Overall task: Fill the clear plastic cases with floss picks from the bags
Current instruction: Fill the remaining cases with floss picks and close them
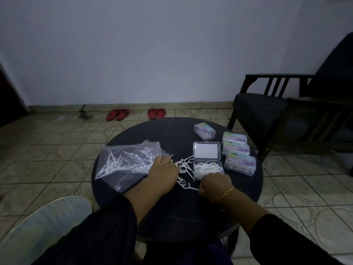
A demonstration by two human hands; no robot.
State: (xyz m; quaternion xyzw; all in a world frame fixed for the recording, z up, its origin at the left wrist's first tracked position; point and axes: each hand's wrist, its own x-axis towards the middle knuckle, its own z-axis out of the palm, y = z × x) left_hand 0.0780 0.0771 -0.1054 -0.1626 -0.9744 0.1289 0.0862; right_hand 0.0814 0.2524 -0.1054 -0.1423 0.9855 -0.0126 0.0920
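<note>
Loose floss picks (184, 166) lie on the table (149, 131) between the bag (129, 161) and the open case (208, 169). They look light, springy and prone to tangle, so best pinched by their handles. The left hand (162, 174) rests fingers-down on them; the right hand (214, 185) is curled at the case's near edge, and I can't tell what it holds.

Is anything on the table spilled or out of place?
Yes. Loose floss picks lie scattered on the table, between the bag and the open case, outside both. The closed cases stand tidy.

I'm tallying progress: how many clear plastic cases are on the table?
5: one open case by the right hand, one closed at the far edge, three closed in a row right.
</note>
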